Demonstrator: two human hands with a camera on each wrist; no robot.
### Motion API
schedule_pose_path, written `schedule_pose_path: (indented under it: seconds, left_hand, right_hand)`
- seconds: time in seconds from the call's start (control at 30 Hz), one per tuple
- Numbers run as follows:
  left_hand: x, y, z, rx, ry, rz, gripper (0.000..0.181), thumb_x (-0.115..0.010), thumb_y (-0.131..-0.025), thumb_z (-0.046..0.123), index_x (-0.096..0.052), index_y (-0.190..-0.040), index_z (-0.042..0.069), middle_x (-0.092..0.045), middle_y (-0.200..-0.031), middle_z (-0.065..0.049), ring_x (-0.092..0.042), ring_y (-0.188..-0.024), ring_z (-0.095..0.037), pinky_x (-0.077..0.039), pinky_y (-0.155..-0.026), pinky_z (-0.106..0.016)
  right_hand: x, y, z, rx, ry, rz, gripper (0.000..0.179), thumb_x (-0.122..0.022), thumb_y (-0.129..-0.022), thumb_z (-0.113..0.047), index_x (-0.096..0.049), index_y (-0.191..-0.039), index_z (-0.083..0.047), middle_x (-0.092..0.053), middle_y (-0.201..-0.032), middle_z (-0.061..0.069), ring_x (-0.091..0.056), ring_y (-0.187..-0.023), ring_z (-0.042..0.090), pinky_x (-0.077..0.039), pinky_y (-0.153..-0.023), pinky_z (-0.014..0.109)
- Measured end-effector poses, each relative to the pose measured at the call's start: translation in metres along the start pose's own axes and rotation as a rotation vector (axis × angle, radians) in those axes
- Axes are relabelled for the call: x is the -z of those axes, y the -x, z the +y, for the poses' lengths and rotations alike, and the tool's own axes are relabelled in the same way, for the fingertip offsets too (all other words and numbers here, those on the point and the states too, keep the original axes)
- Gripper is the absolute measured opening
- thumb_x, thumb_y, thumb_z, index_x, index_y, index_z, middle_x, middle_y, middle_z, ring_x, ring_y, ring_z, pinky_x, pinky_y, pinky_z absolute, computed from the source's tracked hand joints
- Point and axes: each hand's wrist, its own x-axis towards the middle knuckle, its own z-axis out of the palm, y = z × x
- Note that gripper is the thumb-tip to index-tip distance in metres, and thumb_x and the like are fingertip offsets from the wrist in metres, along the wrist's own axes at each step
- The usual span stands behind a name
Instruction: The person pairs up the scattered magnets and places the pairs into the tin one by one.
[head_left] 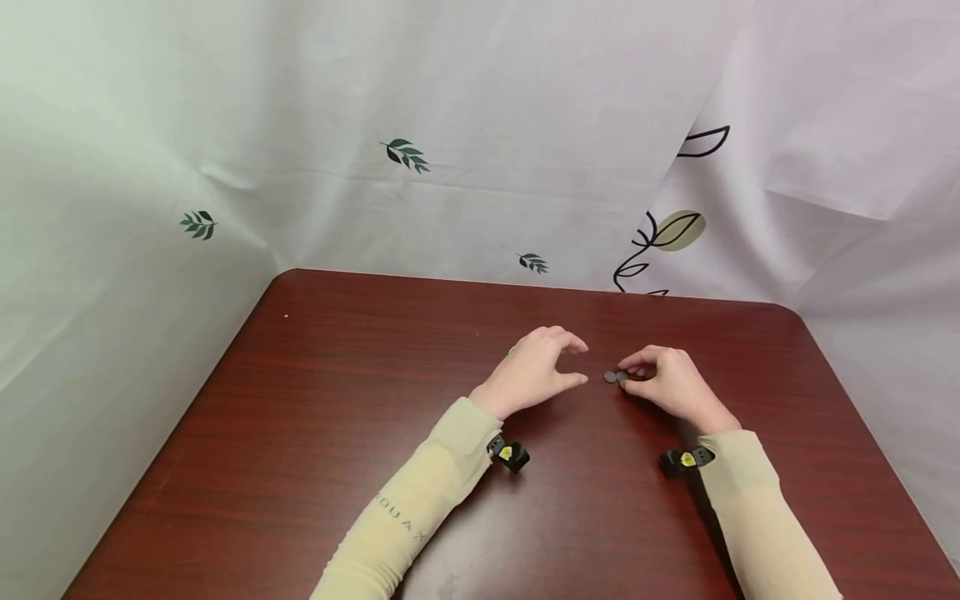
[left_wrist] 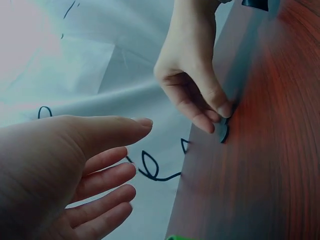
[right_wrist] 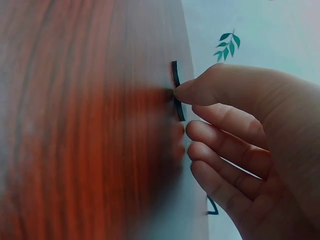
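Note:
Two small dark round flat pieces lie side by side on the tabletop: a left disc [head_left: 610, 377] and a right disc [head_left: 621, 377]. My right hand [head_left: 673, 385] pinches the right one between thumb and fingers, close to the wood. In the right wrist view, the thumb tip touches a dark disc [right_wrist: 180, 111] seen edge-on. To the left of the discs hovers my left hand [head_left: 534, 372], thumb and fingers spread apart with nothing between them. A sliver of something green [left_wrist: 178, 237] shows at the bottom of the left wrist view, its kind hidden.
The reddish-brown wooden table [head_left: 300, 400] has rounded far corners. A pale cloth [head_left: 465, 217] with printed leaves hangs behind it and along both sides. Black bands with small devices, a left band [head_left: 510, 454] and a right band [head_left: 684, 460], sit at the wrists.

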Motion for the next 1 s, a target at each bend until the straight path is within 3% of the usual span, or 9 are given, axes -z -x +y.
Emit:
schedule_pose_path:
  seconds: [0.2, 0.57, 0.83, 1.0]
  left_hand:
    - [0.009, 0.008, -0.006, 0.027, -0.032, 0.042, 0.044, -0.082, -0.089, 0.031, -0.069, -0.127, 0.014, -0.065, -0.119, 0.005, -0.057, -0.109, -0.013, -0.045, -0.092, -0.024]
    - [0.021, 0.022, -0.029, 0.103, -0.048, 0.093, 0.060, -0.087, -0.082, 0.035, -0.064, -0.133, 0.014, -0.062, -0.128, 0.002, -0.052, -0.121, -0.021, -0.046, -0.099, -0.035]
    - [0.015, 0.029, -0.050, 0.169, -0.026, 0.051, 0.071, -0.089, -0.079, 0.041, -0.060, -0.138, 0.013, -0.058, -0.133, 0.000, -0.051, -0.124, -0.022, -0.045, -0.102, -0.037]
    - [0.008, 0.032, -0.059, 0.172, -0.026, 0.051, 0.073, -0.090, -0.078, 0.040, -0.060, -0.137, 0.011, -0.058, -0.133, -0.003, -0.053, -0.123, -0.022, -0.045, -0.101, -0.037]
  right_hand:
    - [0.002, -0.003, -0.005, -0.001, 0.014, -0.034, 0.021, -0.084, -0.080, -0.006, -0.079, -0.101, -0.006, -0.069, -0.091, 0.001, -0.064, -0.082, 0.018, -0.055, -0.073, 0.034]
    - [0.006, -0.010, -0.013, 0.042, 0.072, -0.099, 0.020, -0.084, -0.077, -0.006, -0.079, -0.097, -0.006, -0.070, -0.090, -0.001, -0.065, -0.080, 0.016, -0.054, -0.071, 0.035]
    - [0.007, -0.022, -0.019, 0.064, 0.118, -0.179, 0.017, -0.085, -0.078, -0.006, -0.080, -0.094, -0.007, -0.071, -0.087, -0.001, -0.065, -0.080, 0.017, -0.055, -0.072, 0.035]
    - [0.008, -0.028, -0.022, 0.056, 0.131, -0.217, 0.012, -0.084, -0.080, -0.008, -0.080, -0.091, -0.008, -0.071, -0.085, -0.002, -0.064, -0.078, 0.017, -0.055, -0.071, 0.036]
